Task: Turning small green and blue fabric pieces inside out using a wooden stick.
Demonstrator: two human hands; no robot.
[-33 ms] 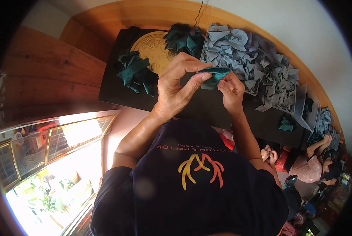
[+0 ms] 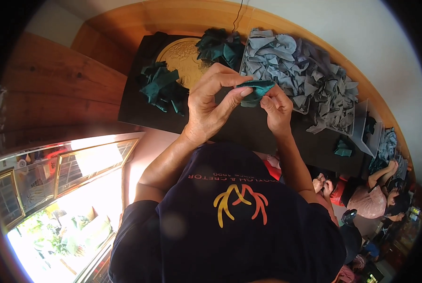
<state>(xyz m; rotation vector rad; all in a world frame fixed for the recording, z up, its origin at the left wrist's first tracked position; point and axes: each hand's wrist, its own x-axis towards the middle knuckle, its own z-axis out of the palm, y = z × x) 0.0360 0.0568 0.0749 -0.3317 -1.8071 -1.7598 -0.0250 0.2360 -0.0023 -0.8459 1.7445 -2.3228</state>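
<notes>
Between both hands I hold a small dark green, velvety cloth piece (image 2: 259, 88), raised over the black table (image 2: 234, 123). It looks folded or layered, its upper edge spread between my fingers. My left hand (image 2: 210, 103) pinches its left end between thumb and fingers. At the other end, my right hand (image 2: 279, 111) grips it with bent fingers and thumb. My fingers hide part of the cloth. Beyond my left hand lie two piles of similar green cloth pieces, one at the left (image 2: 162, 87) and one farther back (image 2: 222, 48).
A round gold embossed plate (image 2: 185, 55) lies between the green piles. Clear bins (image 2: 243, 59) overflow with grey cloth pieces (image 2: 310, 78) at the back right. A loose green piece (image 2: 343, 148) lies at the table's right. Another person (image 2: 369, 200) sits farther right, beside more cloth.
Both hands and the green cloth have shifted only very slightly to the left; my grip on it is the same.
</notes>
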